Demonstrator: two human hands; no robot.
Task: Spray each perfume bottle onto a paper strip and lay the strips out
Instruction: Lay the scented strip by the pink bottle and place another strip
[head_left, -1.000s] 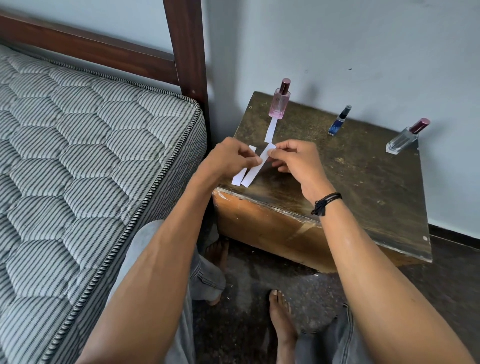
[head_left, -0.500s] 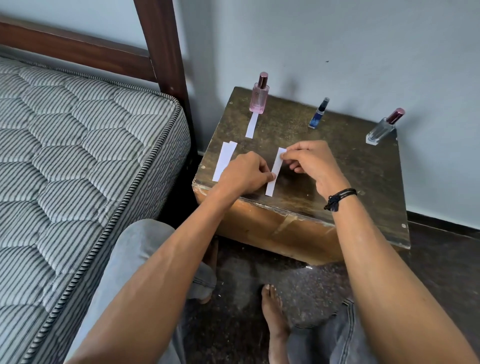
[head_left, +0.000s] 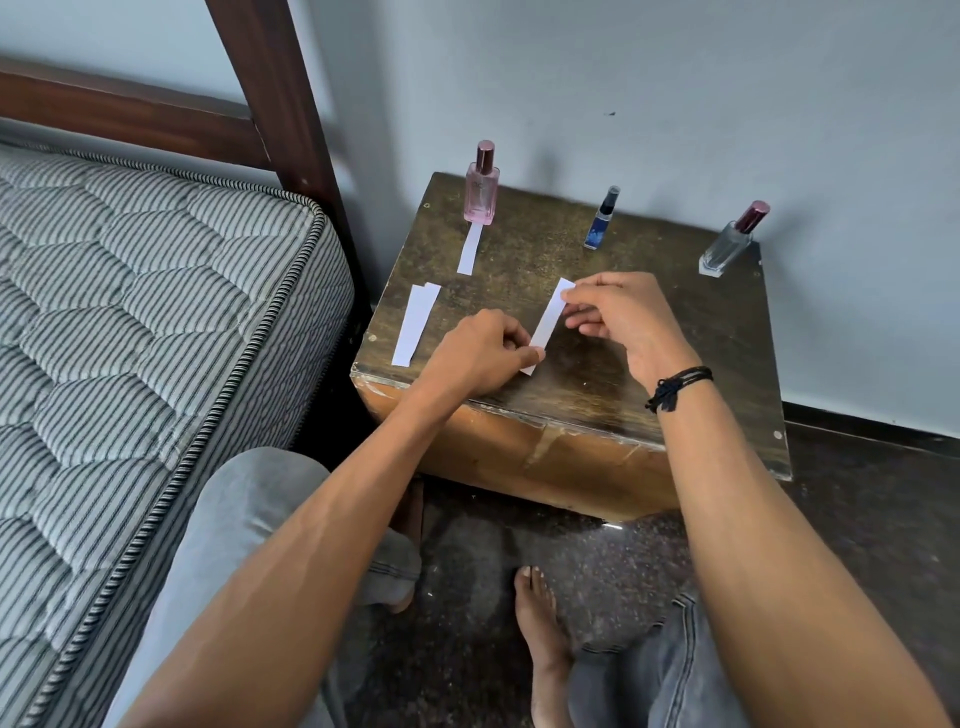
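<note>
Three perfume bottles stand along the back of a dark wooden table (head_left: 675, 332): a pink bottle (head_left: 481, 192) at the left, a small blue bottle (head_left: 600, 226) in the middle and a clear bottle (head_left: 730, 244) with a maroon cap at the right. One white paper strip (head_left: 470, 249) lies just in front of the pink bottle. A small stack of strips (head_left: 415, 325) lies at the table's left edge. My left hand (head_left: 483, 353) pinches the near end of another strip (head_left: 548, 322), and my right hand (head_left: 618, 312) pinches its far end.
A striped mattress (head_left: 130, 322) on a dark wooden bed frame (head_left: 270, 88) stands close to the table's left side. A grey wall runs behind the table. My knees and bare feet are on the dark floor (head_left: 597, 566) below the table's front edge.
Both hands carried one strip from the stack toward the table's middle. The stack of strips stays at the left edge. The hands now hold the strip at both ends.
</note>
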